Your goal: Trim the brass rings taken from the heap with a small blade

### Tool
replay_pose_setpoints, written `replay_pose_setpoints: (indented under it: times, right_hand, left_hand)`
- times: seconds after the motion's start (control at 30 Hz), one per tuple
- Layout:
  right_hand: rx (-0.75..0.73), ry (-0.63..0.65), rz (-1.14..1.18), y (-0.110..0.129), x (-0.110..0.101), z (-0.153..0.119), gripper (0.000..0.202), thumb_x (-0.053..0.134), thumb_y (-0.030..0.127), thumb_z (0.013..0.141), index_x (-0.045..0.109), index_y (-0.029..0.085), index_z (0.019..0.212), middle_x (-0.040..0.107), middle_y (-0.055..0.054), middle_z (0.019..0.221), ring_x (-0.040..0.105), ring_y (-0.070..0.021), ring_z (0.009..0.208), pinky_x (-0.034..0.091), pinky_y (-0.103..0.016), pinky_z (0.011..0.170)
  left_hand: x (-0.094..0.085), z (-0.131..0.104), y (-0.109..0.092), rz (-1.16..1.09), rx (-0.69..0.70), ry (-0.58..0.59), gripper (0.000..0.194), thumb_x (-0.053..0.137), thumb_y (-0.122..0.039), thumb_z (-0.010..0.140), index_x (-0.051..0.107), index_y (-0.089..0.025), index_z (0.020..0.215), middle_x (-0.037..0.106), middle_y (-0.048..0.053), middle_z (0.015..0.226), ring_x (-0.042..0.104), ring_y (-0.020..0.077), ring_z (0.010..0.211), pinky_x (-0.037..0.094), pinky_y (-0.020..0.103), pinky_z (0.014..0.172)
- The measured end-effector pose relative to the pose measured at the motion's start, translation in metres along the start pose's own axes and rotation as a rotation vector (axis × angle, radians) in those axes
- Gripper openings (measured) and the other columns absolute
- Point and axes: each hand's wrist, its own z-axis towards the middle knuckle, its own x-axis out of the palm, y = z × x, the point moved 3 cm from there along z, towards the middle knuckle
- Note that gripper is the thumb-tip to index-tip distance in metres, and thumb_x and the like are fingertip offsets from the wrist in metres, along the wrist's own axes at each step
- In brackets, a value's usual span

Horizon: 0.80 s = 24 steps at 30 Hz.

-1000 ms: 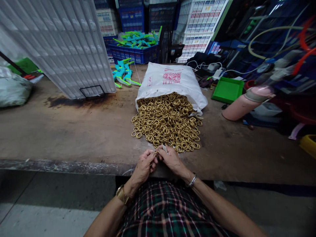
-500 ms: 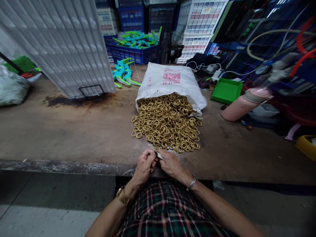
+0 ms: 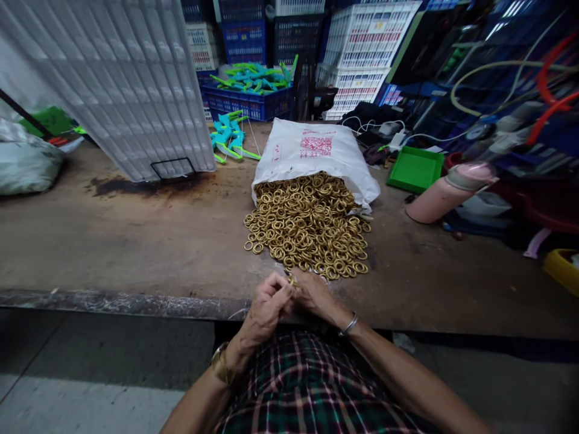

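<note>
My left hand [image 3: 268, 306] is closed in a pinch at the table's front edge, with a gold ring [image 3: 292, 279] at its fingertips. My right hand [image 3: 315, 296] meets it from the other side, fingers curled around a small blade-like tool; only a dark tip shows near the ring, the rest being hidden by the fingers. Just beyond both hands spreads a heap of gold rings [image 3: 312, 226]. The heap spills from the open mouth of a white sack [image 3: 289, 144] with red print, lying on its side.
On the wooden table [image 3: 136, 241] a ribbed translucent panel [image 3: 149, 90] stands at left. Turquoise-and-green toy bows [image 3: 230, 135] lie behind, before a blue crate [image 3: 244, 103]. A green tray [image 3: 416, 169] and a tilted pink bottle [image 3: 446, 196] are at right.
The pale flat tool that stuck out between my hands is now mostly covered. A gold ring shows at my left fingertips, and my left hand has shifted slightly right. The view has tilted a little.
</note>
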Motion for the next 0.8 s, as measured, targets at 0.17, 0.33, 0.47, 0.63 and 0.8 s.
replay_pose_setpoints:
  times: [0.17,0.33,0.47,0.63,0.8]
  right_hand:
    - [0.213,0.003,0.545,0.0,-0.002,0.001,0.028,0.038,0.032,0.081,0.045,0.019,0.058,0.042,0.005,0.05,0.036,-0.008,0.046,0.025,-0.021,0.046]
    - [0.272,0.225,0.934,0.016,0.006,-0.007,0.033,0.041,0.047,0.08,0.046,0.019,0.063,0.033,0.009,0.046,0.021,-0.0052,0.034,0.015,-0.02,0.035]
    - [0.201,0.128,0.916,0.022,0.003,-0.007,0.023,0.046,0.037,0.078,0.05,0.018,0.066,0.042,0.007,0.051,0.029,-0.0051,0.039,0.022,-0.019,0.039]
    - [0.001,-0.1,0.601,0.021,-0.011,-0.008,0.019,0.045,0.032,0.08,0.056,0.017,0.074,0.053,0.002,0.064,0.046,-0.0105,0.06,0.036,-0.022,0.057]
    - [-0.197,-0.148,0.308,0.023,-0.01,-0.014,0.019,0.042,0.027,0.083,0.058,0.018,0.08,0.057,-0.001,0.069,0.048,-0.0125,0.062,0.036,-0.023,0.06]
  left_hand:
    - [-0.009,0.0,-0.001,-0.243,-0.086,-0.038,0.022,0.058,-0.034,0.078,0.044,-0.017,0.073,0.052,-0.002,0.072,0.035,0.0023,0.044,0.023,0.015,0.038]
    - [-0.008,-0.002,0.006,-0.265,-0.09,-0.026,0.022,0.059,-0.033,0.077,0.046,-0.016,0.074,0.052,-0.002,0.073,0.036,0.002,0.044,0.025,0.016,0.039]
    - [-0.008,-0.003,0.012,-0.225,-0.1,-0.042,0.026,0.062,-0.036,0.074,0.047,-0.015,0.073,0.053,-0.001,0.074,0.04,0.0032,0.046,0.027,0.016,0.039]
    - [-0.014,-0.001,0.019,-0.235,-0.16,-0.235,0.034,0.065,-0.044,0.069,0.045,-0.016,0.073,0.052,-0.003,0.066,0.04,0.0029,0.045,0.027,0.015,0.039]
    - [-0.014,-0.002,0.018,-0.223,-0.166,-0.241,0.037,0.068,-0.045,0.066,0.044,-0.018,0.076,0.044,-0.007,0.06,0.04,0.0027,0.044,0.027,0.014,0.039]
